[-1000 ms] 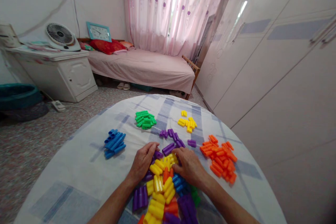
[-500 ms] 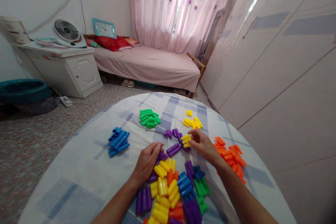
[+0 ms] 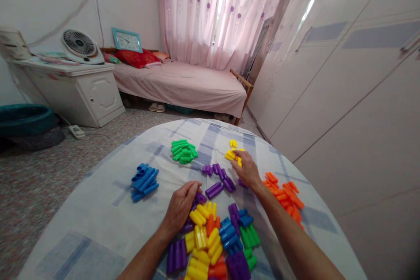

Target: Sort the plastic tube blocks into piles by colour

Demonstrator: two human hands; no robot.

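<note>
1. Head view: the right hand (image 3: pixel 245 169) was stretched forward, its fingers curled down onto the yellow pile (image 3: pixel 232 154) of plastic tube blocks. Whether they gripped a block or had let go could not be told.
2. The left hand (image 3: pixel 180 208) lay nearer the body on the far edge of the mixed heap (image 3: pixel 213 238), with its fingers bent over a purple block (image 3: pixel 201 197). A firm grasp could not be confirmed.
3. Between the two hands lay the purple group (image 3: pixel 219 178). Just right of the right wrist sat the orange pile (image 3: pixel 285 193). Beyond the left hand were the green pile (image 3: pixel 183 151) and, further left, the blue pile (image 3: pixel 143 180), all on the checked tablecloth (image 3: pixel 98 218).
4. Judging from the layout, colour sorting was in hand, at the step of laying yellow blocks with their own kind.
5. The next move would call for opening the right fingers clear of the pile without scattering it. After that, a single colour would need picking cleanly from the tangled heap under the left hand.
</note>
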